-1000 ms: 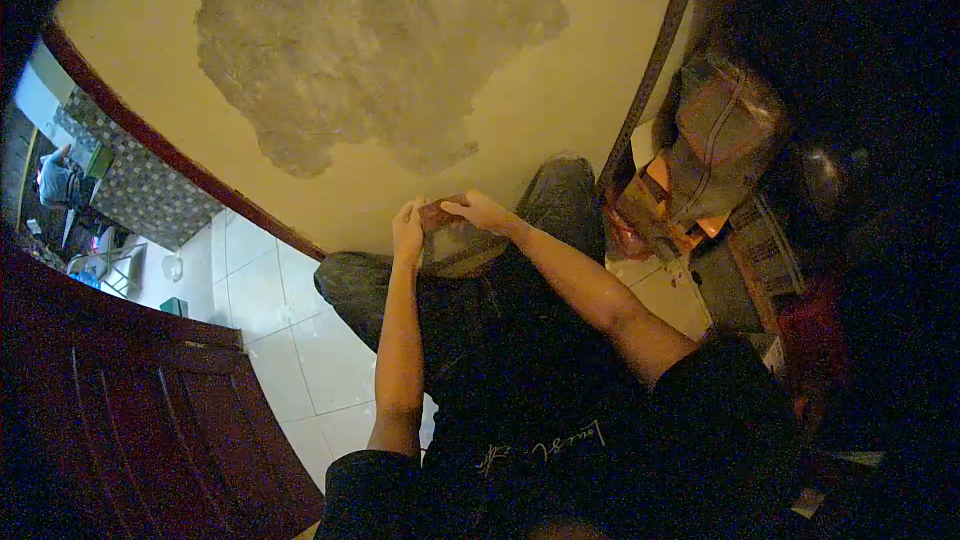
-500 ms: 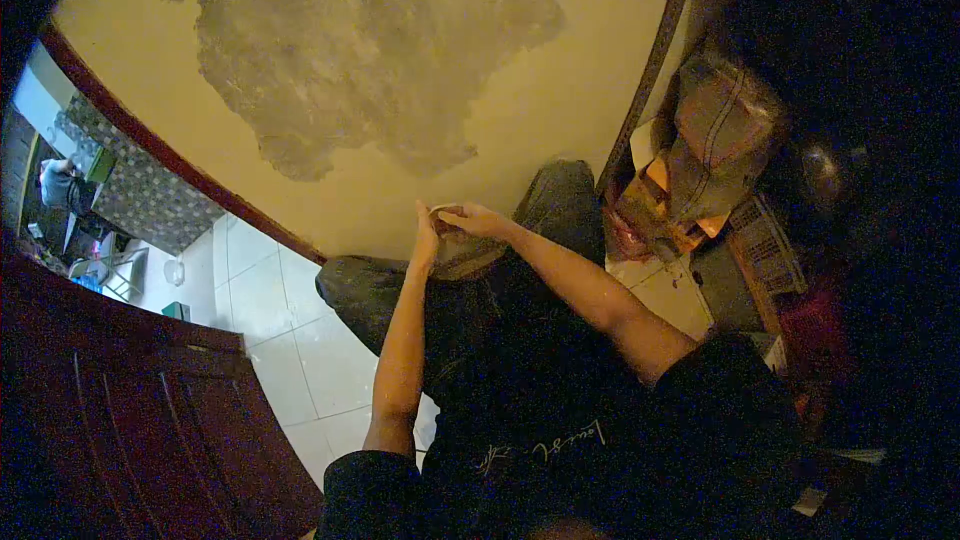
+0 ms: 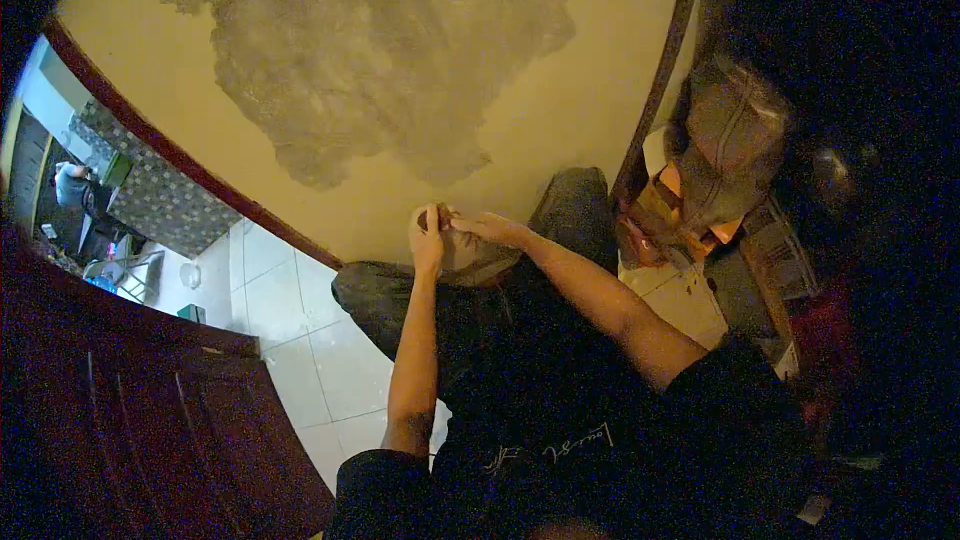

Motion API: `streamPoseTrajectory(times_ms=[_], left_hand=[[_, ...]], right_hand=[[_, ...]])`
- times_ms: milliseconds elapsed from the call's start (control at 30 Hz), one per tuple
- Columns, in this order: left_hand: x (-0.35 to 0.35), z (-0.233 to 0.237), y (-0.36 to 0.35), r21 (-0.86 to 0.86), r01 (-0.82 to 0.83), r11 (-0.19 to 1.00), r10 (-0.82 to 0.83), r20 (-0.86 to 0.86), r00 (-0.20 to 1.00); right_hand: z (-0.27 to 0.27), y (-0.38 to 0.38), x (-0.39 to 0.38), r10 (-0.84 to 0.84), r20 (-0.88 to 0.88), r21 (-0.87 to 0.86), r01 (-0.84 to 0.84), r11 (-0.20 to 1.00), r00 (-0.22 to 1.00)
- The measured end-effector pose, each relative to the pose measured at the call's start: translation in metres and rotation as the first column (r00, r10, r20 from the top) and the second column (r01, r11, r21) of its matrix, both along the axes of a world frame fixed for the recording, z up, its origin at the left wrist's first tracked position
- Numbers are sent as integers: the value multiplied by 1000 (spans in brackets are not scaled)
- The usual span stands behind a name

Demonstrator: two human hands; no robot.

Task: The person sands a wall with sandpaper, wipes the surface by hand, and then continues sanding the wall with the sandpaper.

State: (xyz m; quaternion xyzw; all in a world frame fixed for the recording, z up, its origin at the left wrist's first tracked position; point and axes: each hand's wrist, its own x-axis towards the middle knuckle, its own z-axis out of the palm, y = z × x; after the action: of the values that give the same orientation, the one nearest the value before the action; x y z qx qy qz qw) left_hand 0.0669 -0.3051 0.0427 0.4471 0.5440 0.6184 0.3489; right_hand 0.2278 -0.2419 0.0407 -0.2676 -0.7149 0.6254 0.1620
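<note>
My left hand (image 3: 426, 242) and my right hand (image 3: 492, 228) meet in front of the wall, low between my bent knees. The left fingers are closed around a small brown piece (image 3: 424, 221), thin and perhaps folded; its kind is too small and dim to tell. My right fingers pinch together at its right side, close against the left hand. Just beyond the hands rises the yellowish wall (image 3: 560, 120), with a large rough grey patch (image 3: 370, 70) whose lower edge ends above them.
A carton (image 3: 655, 205) and a plastic-wrapped bundle (image 3: 735, 120) stand at the right, beside a crate (image 3: 780, 250). Dark red door panels (image 3: 170, 420) fill the lower left. Pale floor tiles (image 3: 340, 370) lead to another room, where a person (image 3: 75, 185) is bent over.
The left hand has turned and its fingers have curled over the brown piece, which has shifted slightly left. The whole view has swung a little, moving the scene right and down.
</note>
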Motion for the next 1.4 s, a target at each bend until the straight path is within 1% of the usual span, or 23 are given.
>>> streamPoseTrajectory(times_ms=[33,100,133,200,233,300,333,400,433,500,533,600,667,733,833,900,933,1000,1033,1100,1133,1200,1400], left_hand=[[-3,10,-3,6,-6,1000,6,-7,1000],[-10,30,-6,319,-353,880,432,-227,873],[-11,51,-11,325,-352,878,435,-232,870],[-12,91,-26,582,-417,698,667,-316,675],[-22,99,-25,579,-416,702,665,-324,673],[-49,118,-14,701,-374,607,782,-442,440],[-57,126,-10,701,-372,608,781,-445,438],[-66,138,-1,802,-302,515,857,-484,177],[-68,137,5,802,-301,515,857,-484,176],[-72,119,19,707,-319,631,713,-691,-122],[-74,106,26,707,-318,632,712,-691,-123],[-72,77,37,596,-333,731,598,-794,-110],[-74,51,42,568,-354,743,563,-817,-127],[-75,23,38,533,-380,756,520,-842,-145],[-83,1,32,461,-400,792,454,-883,-119],[-93,3,34,466,-389,795,531,-844,75],[-85,27,36,468,-383,796,532,-843,75],[-72,74,35,692,-421,586,729,-677,-99],[-69,92,38,682,-423,597,718,-689,-97],[-72,118,49,757,-298,581,800,-599,38],[-74,112,52,757,-302,580,800,-599,36],[-83,89,59,664,-263,700,663,-741,-109],[-86,10,35,591,-242,769,569,-806,-161]], right_hand=[[-9,8,-1,23,64,-12,-22,1000,998],[-39,17,-9,-50,-22,65,52,997,999],[-48,20,-11,-124,-101,124,136,983,987],[-36,14,-8,-99,-83,74,105,992,992],[-37,13,-7,-74,-59,23,76,997,996],[-46,19,-10,-56,-18,-29,56,998,998],[-54,23,-12,-36,25,-77,38,996,999],[-64,28,-15,-17,21,-148,20,989,1000],[-65,29,-15,2,18,-218,2,976,1000],[-57,26,-10,15,-1,-159,-15,987,1000],[-54,25,-9,28,-19,-96,-29,995,999],[-53,26,-11,17,34,-134,-12,991,999],[-51,27,-10,7,89,-173,9,985,996],[-43,18,-6,-53,122,-100,66,993,991],[-33,15,-6,-33,110,-43,38,998,993],[-45,22,-9,-39,84,-26,41,999,996],[-53,23,-10,-40,62,-31,42,999,997],[-65,31,-14,-11,134,-59,19,998,991],[-69,32,-15,25,207,-78,-9,997,978],[-70,31,-14,36,184,-90,-20,996,982],[-70,32,-14,44,155,-89,-30,996,987],[-81,34,-19,48,144,-70,-39,997,988],[-65,29,-16,16,190,-34,-9,999,982]])
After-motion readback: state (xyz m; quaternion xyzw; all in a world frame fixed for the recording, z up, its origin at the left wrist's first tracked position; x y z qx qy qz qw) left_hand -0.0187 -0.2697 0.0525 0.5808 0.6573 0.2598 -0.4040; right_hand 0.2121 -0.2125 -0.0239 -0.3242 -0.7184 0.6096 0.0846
